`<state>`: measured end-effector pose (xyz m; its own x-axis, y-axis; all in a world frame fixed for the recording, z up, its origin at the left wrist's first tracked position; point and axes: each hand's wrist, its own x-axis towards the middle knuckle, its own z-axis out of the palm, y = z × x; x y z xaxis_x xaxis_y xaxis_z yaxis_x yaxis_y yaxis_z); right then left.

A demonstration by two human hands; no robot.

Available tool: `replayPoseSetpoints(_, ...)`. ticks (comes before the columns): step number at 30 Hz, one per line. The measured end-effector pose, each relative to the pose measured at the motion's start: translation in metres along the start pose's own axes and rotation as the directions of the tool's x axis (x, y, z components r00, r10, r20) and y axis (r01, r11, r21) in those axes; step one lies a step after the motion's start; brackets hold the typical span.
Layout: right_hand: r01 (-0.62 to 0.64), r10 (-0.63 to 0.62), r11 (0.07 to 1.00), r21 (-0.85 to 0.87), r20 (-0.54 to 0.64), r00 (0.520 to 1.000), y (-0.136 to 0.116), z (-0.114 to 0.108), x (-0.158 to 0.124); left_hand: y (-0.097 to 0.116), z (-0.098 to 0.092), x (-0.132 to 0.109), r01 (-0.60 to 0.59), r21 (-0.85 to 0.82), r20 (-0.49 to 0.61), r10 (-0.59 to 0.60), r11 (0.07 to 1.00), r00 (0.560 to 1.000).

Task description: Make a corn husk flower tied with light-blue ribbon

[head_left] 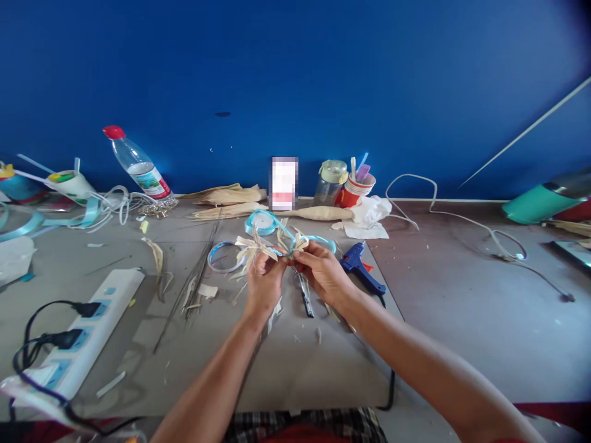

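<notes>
My left hand (266,280) is closed in a pinch on a spray of pale dried husk flowers (255,242), whose petals stick out above the fingers. Close beside it, my right hand (325,271) pinches the same piece, with more husk petals (300,240) at its fingertips. A strip of light blue ribbon (287,230) runs down from the ribbon spool (261,223) to the fingertips of both hands. Where the hands meet, the fingers hide the stem. Just below them lies a dark slim tool (305,298), its kind unclear.
Right of my hands lies a blue glue gun (362,269). A roll of tape (225,257) and thin wires (194,277) are to the left, beyond them a power strip (99,320). Along the wall stand a bottle (141,166), a jar (330,183) and a red cup (354,192).
</notes>
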<state>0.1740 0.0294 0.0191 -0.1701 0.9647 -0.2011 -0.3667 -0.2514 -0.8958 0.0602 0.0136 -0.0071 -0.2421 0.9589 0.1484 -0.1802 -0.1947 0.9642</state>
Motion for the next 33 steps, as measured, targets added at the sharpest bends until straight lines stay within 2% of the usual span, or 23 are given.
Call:
replayPoseSetpoints(9, -0.034, 0.026, 0.986, 0.164, 0.055, 0.998, 0.004, -0.008, 0.001, -0.004, 0.003, -0.001, 0.003, 0.043, 0.023, -0.004, 0.999, 1.000)
replayPoseSetpoints(23, -0.020, -0.021, 0.940, 0.341, 0.118, 0.993, 0.014, -0.006, 0.002, 0.000, 0.003, -0.002, 0.088, -0.111, 0.053, -0.083, 0.990, 0.995)
replayPoseSetpoints(28, -0.025, -0.015, 0.944, 0.329, 0.120, 0.993, 0.014, -0.007, 0.004, -0.001, 0.002, -0.002, 0.097, -0.111, 0.039, -0.093, 0.989, 0.995)
replayPoseSetpoints(33, -0.068, 0.048, 0.987, 0.145, 0.141, 0.989, 0.012, -0.016, 0.007, -0.002, 0.002, 0.002, 0.117, -0.179, 0.055, -0.108, 0.977, 0.993)
